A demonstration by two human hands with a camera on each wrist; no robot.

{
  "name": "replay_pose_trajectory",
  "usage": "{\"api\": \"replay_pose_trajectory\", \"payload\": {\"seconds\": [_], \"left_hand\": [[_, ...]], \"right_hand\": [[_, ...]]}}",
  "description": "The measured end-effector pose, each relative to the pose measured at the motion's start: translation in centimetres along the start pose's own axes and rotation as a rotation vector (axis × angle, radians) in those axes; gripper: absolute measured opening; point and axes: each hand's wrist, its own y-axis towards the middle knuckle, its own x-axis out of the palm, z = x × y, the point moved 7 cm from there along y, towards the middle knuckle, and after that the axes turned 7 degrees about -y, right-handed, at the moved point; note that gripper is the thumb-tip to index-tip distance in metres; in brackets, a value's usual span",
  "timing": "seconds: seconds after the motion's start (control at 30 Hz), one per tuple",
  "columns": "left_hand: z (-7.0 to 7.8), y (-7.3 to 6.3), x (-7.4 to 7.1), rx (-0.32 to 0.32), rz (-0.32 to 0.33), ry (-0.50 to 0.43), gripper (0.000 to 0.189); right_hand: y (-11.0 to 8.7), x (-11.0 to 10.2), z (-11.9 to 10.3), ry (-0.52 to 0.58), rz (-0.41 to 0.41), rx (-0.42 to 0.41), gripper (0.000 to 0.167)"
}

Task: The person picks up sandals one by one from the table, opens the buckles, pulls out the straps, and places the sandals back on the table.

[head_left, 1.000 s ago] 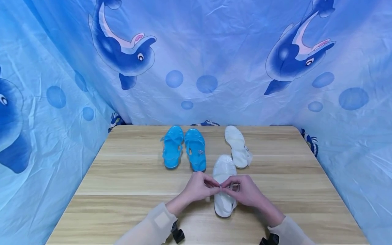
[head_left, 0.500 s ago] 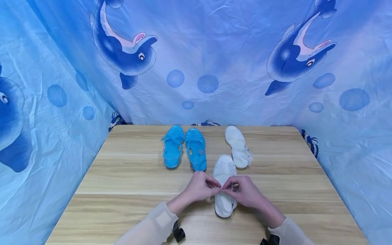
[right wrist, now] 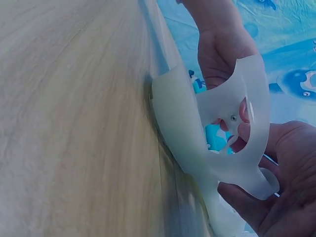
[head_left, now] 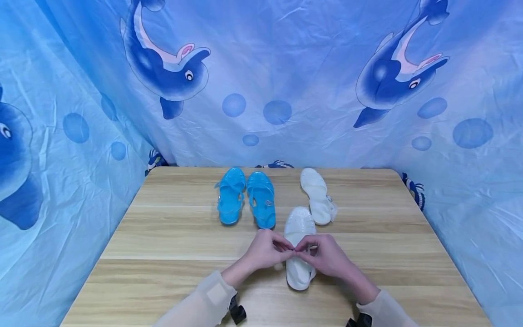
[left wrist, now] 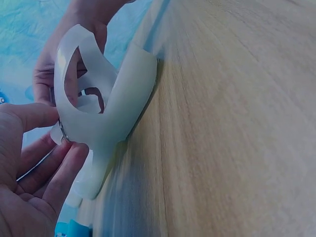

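I'm watching left hand (head_left: pixel 264 250) and right hand (head_left: pixel 327 255) pinching the strap (right wrist: pixel 242 178) near its buckle (left wrist: pixel 63 130), stiffness possibly springing it free.

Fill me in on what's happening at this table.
A person is working on the near white sandal with both hands. The left hand pinches its strap by the metal buckle, and the right hand pinches the strap too. Whether it's fastened can't be told. The other white sandal lies just beyond; the blue sandals sit side by side to the left.
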Motion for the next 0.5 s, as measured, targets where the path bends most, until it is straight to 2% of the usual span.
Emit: {"api": "replay_pose_trajectory", "payload": {"seconds": [0.3,0.5], "left_hand": [[0.16,-0.01,0.12,0.013,0.01,0.01,0.006],[-0.01,-0.08,0.14,0.002,0.011,-0.013,0.009]], "right_hand": [[-0.21,0.11,0.26,-0.029,-0.015,-0.015,0.016],[-0.33,0.1,0.2,-0.012,-0.004,-0.019,0.009]]}}
